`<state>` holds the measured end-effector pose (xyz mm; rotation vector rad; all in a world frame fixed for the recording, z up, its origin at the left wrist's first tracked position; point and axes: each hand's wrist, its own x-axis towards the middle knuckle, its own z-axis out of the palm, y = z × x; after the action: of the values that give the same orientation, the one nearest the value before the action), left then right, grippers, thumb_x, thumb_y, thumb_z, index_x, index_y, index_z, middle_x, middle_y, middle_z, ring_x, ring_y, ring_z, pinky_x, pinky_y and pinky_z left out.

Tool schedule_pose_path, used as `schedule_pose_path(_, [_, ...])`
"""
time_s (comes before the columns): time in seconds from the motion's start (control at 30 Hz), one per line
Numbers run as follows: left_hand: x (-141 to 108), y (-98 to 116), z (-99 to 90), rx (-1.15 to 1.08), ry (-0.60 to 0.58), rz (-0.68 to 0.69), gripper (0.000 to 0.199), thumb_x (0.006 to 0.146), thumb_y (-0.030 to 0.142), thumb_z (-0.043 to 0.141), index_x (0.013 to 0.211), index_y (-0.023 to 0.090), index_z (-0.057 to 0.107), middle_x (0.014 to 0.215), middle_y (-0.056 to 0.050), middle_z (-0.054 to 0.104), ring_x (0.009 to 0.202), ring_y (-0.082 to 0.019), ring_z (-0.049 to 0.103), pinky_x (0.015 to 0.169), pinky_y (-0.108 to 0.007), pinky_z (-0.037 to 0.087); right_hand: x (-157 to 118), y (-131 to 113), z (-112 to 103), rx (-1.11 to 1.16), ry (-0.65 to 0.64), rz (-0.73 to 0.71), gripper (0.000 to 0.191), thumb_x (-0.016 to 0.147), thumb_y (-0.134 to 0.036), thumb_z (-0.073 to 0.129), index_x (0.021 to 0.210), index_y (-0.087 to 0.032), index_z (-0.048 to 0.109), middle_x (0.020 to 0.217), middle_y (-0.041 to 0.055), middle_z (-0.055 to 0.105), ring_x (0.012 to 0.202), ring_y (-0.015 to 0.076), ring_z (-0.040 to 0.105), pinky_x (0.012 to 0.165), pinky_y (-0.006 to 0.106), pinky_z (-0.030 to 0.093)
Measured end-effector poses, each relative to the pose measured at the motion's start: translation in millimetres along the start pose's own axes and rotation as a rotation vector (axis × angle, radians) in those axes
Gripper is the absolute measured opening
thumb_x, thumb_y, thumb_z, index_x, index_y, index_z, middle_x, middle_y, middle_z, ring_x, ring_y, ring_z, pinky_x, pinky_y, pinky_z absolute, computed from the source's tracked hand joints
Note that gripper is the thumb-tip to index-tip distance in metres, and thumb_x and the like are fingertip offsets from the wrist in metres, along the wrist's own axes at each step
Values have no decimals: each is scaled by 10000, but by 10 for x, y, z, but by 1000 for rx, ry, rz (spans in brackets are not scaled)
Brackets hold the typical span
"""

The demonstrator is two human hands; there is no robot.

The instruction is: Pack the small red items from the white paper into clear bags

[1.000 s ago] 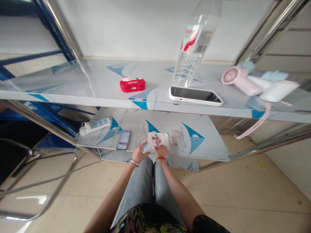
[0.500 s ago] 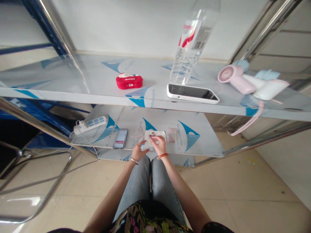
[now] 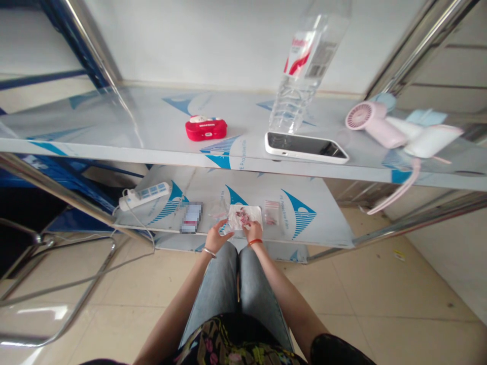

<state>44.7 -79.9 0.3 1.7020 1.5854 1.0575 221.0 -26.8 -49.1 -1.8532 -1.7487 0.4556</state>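
My left hand is curved at the lower shelf's front edge, with a small clear plastic bag between its thumb and fingers. My right hand rests over the lower right part of a white sheet of paper. Its fingertips are drawn together at a pile of tiny dark red and pink pieces on that sheet; whether a piece is between them is too small to see. Behind my left hand lies another clear plastic bag. To the right of the paper is a zip bag with reddish pieces inside.
On the lower shelf are a blurred-out phone and a white power strip with a cable. The upper shelf holds a red case, a plastic bottle, a white-cased phone and handheld fans.
My right hand has moved down and slightly right, uncovering more of the pile on the paper. My left hand has hardly moved. The whole view has shifted a little.
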Motion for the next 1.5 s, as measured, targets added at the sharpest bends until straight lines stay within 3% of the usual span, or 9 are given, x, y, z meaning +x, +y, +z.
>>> schedule_pose_path(0.13, [10, 14, -16, -11, -23, 38, 503, 674, 316, 733, 1140, 193, 586, 1105, -82, 659, 1032, -241, 611, 898, -362, 479, -26, 35, 116, -74, -86, 87, 133, 790, -211, 600, 849, -126, 685, 895, 107, 630, 896, 207, 537, 802, 288, 378])
schedule_pose_path(0.43, [27, 59, -24, 56, -71, 79, 564, 656, 274, 748, 1190, 216, 577, 1151, -80, 642, 1074, -260, 590, 953, -404, 449, -34, -27, 221, 111, 107, 130, 102, 734, -219, 593, 636, -196, 577, 753, 95, 572, 829, 240, 494, 740, 351, 335])
schedule_pose_path(0.63, [24, 46, -21, 76, -83, 93, 576, 675, 219, 715, 1228, 219, 553, 1173, -79, 629, 1083, -253, 586, 967, -403, 443, -68, 45, 246, 215, 90, 101, 122, 772, -203, 529, 668, -206, 593, 794, 110, 599, 872, 261, 517, 791, 374, 358])
schedule_pose_path(0.77, [30, -4, 23, 58, -77, 98, 575, 676, 229, 715, 1226, 218, 546, 1164, -76, 633, 1071, -249, 594, 965, -402, 447, -64, -42, 122, 385, 188, 9, 132, 795, -267, 523, 733, -202, 621, 814, 115, 637, 822, 258, 546, 808, 400, 405])
schedule_pose_path(0.9, [47, -37, 65, 23, -66, 88, 568, 656, 276, 743, 1188, 192, 561, 1141, -90, 642, 1052, -253, 604, 938, -398, 466, -88, -321, -187, 548, 284, -146, 141, 810, -329, 557, 780, -220, 641, 841, 99, 650, 806, 240, 555, 778, 393, 444])
schedule_pose_path(1.03, [75, -39, 80, -9, -66, 74, 542, 657, 320, 749, 1151, 179, 574, 1081, -96, 661, 1006, -245, 622, 893, -378, 490, -126, -549, -434, 577, 274, -319, 137, 815, -304, 586, 799, -191, 661, 844, 70, 639, 849, 215, 563, 792, 361, 447])
schedule_pose_path(1.23, [104, -18, 73, -59, -72, 104, 490, 685, 324, 721, 1122, 157, 572, 1040, -99, 668, 955, -227, 630, 860, -357, 497, -111, -632, -472, 521, 160, -459, 123, 800, -285, 613, 764, -189, 681, 817, 55, 641, 864, 195, 576, 865, 363, 434])
schedule_pose_path(1.37, [96, -46, 64, -75, -63, 81, 523, 683, 346, 726, 1142, 155, 563, 1062, -107, 661, 975, -235, 626, 867, -363, 493, -47, -587, -452, 555, 166, -410, 162, 829, -288, 560, 804, -182, 679, 857, 70, 651, 849, 188, 582, 814, 333, 457])
schedule_pose_path(1.5, [86, -76, 40, -83, -76, 73, 546, 687, 352, 725, 1168, 157, 555, 1076, -110, 655, 1002, -239, 616, 893, -369, 479, 59, -330, -290, 499, 225, -219, 154, 811, -250, 530, 802, -159, 655, 832, 78, 656, 769, 180, 579, 738, 301, 464])
